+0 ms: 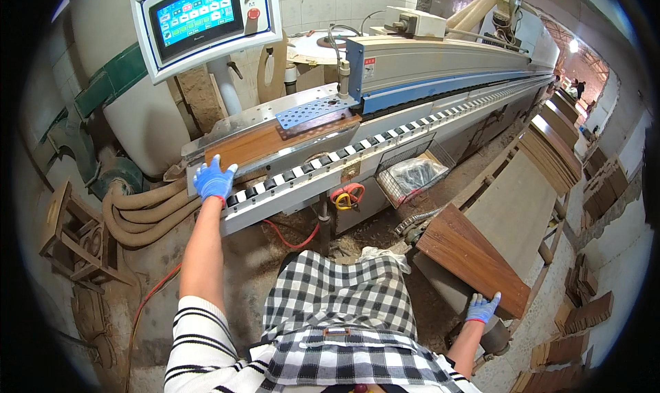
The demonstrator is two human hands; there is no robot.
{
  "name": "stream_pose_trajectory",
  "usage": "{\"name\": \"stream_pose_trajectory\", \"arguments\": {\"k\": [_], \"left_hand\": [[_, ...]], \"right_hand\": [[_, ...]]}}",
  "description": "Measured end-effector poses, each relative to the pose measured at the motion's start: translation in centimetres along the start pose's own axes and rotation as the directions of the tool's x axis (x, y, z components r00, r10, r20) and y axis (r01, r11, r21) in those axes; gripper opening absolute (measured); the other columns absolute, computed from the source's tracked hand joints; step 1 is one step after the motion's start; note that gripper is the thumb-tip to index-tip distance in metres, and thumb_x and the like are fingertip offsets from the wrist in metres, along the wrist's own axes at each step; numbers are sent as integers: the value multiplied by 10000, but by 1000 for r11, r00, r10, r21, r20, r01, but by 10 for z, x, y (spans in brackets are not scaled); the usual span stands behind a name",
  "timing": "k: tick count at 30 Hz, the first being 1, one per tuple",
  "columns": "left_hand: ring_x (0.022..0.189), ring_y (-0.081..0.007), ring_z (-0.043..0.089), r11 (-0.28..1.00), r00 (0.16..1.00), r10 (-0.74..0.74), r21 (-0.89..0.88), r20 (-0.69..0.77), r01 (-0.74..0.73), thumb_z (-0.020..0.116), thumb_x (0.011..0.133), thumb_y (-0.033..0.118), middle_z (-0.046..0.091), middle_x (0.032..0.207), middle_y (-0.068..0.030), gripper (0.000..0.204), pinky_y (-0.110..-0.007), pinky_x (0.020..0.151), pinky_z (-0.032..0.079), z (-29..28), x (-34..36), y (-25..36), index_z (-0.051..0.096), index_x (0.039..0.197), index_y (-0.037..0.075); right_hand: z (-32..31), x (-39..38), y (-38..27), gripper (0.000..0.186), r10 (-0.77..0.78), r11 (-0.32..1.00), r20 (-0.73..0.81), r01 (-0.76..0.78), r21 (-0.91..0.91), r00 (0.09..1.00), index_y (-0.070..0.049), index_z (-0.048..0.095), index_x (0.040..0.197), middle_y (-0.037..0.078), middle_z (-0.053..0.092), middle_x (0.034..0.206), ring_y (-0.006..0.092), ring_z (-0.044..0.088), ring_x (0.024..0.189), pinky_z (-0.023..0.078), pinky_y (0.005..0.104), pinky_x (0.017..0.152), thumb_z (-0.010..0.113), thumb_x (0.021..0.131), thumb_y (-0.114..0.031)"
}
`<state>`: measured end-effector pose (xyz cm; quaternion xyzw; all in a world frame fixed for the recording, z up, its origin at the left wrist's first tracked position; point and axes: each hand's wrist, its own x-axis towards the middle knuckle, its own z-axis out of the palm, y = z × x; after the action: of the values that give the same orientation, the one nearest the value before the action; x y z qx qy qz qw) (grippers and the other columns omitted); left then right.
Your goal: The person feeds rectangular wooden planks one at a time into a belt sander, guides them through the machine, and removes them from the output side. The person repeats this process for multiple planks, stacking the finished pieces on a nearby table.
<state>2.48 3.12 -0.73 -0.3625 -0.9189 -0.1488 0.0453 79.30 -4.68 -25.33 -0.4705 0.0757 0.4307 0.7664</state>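
My left hand (214, 181), in a blue glove, lies with spread fingers at the near end of a brown wood-grain board (258, 146). That board rests on the infeed table of a long edge-banding machine (440, 63), its far part under a blue perforated plate (313, 113). Low on the right, my right hand (482, 308), also gloved in blue, has its fingers stretched out against the near edge of another brown board (474, 259). This second board lies on a grey bench (512, 207); any fingers beneath its edge are hidden.
A control panel (203, 22) with a lit screen stands at upper left. Black-and-white rollers (337, 158) line the machine's front. Below them are a wire basket (412, 173) and orange-and-yellow scissors (348, 196). Thick hoses (148, 218) and a wooden stool (79, 238) occupy the left; stacked boards (550, 156) line the right.
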Motion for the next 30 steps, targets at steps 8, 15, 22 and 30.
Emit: {"name": "stream_pose_trajectory", "arguments": {"k": [8, 15, 22, 30], "left_hand": [[1333, -345, 331, 991, 991, 135, -28, 17, -135, 485, 835, 624, 368, 1425, -211, 779, -434, 1112, 199, 17, 2, 50, 303, 1439, 167], [1259, -372, 411, 948, 962, 273, -173, 15, -267, 531, 866, 503, 469, 1329, -235, 705, -414, 1078, 282, 8, -13, 35, 308, 1428, 140], [1198, -395, 457, 819, 893, 427, -357, -144, -449, 594, 860, 393, 515, 1277, -228, 631, -434, 1037, 336, -6, -52, 6, 390, 1381, 101], [1349, -364, 270, 664, 672, 721, -111, -171, -740, 613, 792, 532, 351, 1438, -169, 709, -475, 1115, 193, -32, -112, -15, 435, 1370, 161]], "right_hand": [[3, -18, -10, 576, -1, 999, 59, 4, -51, 998, -82, 519, 1067, 68, 498, 1073, 235, 499, 945, 472, 374, 806, 715, 726, -503], [31, -80, -10, 242, 44, 999, 259, -43, -7, 965, -133, 601, 918, 30, 600, 803, 201, 547, 654, 490, 365, 647, 687, 787, -318], [137, -149, 46, 224, 232, 968, 601, -240, -68, 765, -102, 590, 1030, 67, 639, 839, 215, 572, 673, 479, 407, 692, 628, 845, -223], [263, -257, 147, 232, 538, 838, 749, -343, -424, 386, -60, 556, 1068, 103, 633, 935, 242, 626, 763, 518, 441, 795, 598, 873, -181]]}}
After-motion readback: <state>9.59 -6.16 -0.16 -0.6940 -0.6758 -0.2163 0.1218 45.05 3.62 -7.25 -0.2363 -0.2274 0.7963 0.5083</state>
